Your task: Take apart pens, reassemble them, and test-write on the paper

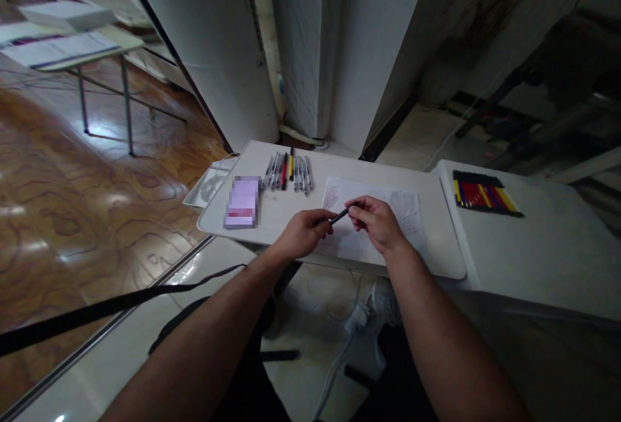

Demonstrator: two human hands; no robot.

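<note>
Between my two hands a dark pen [339, 216] is held at a slant over a sheet of paper [359, 241] covered with scribbled strokes. My left hand [308, 233] pinches its lower left end. The fingers of my right hand [376, 220] are closed round its upper right end, hiding that tip. Further back on the small white table [291, 221] lie several clear pens [303, 176] in a row, with a red pen [284, 173] and a yellow pen [292, 166] among them.
A blurred-out phone-like object [242, 202] lies at the table's left. On the white surface to the right rests a row of coloured pens [485, 194]. A wall corner [320, 53] stands behind the table. A white cable [334, 370] runs across the floor below.
</note>
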